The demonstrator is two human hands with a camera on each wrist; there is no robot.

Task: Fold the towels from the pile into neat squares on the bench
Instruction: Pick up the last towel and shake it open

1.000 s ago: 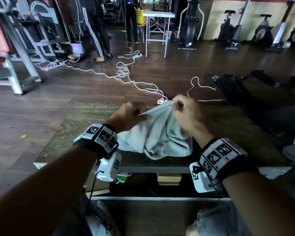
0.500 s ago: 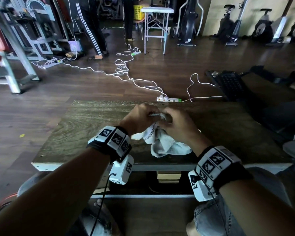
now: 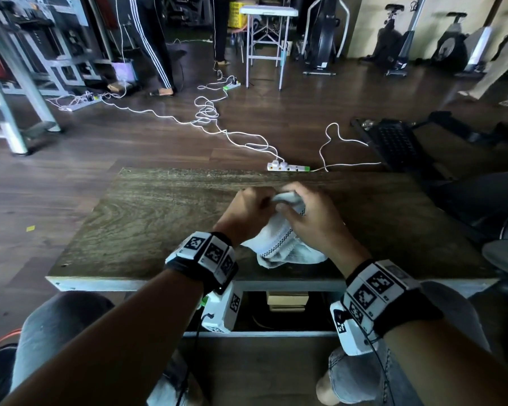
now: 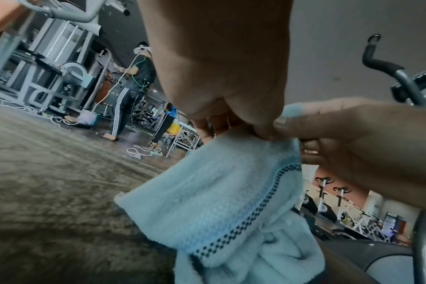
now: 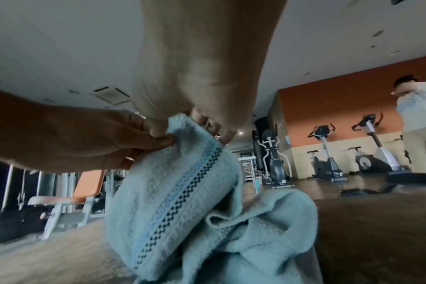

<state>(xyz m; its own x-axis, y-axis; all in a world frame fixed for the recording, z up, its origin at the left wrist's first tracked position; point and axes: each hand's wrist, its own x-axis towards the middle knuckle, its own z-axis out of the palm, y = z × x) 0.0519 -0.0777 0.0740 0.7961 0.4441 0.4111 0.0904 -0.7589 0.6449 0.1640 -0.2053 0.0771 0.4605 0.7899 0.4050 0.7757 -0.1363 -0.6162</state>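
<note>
Hands closer together on towel

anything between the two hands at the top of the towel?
Only the pale blue terry towel itself: left hand and right hand pinch its bunched top edge side by side, nearly touching. Clearest in the left wrist view.

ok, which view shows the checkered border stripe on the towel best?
Right wrist: the pale blue terry towel fills the frame, and its dark checkered stripe runs nearly unbroken from the pinching fingers down. Left wrist shows the stripe at a slant, its lower part bunched. Head shows only a short, small stretch between both hands.
</note>
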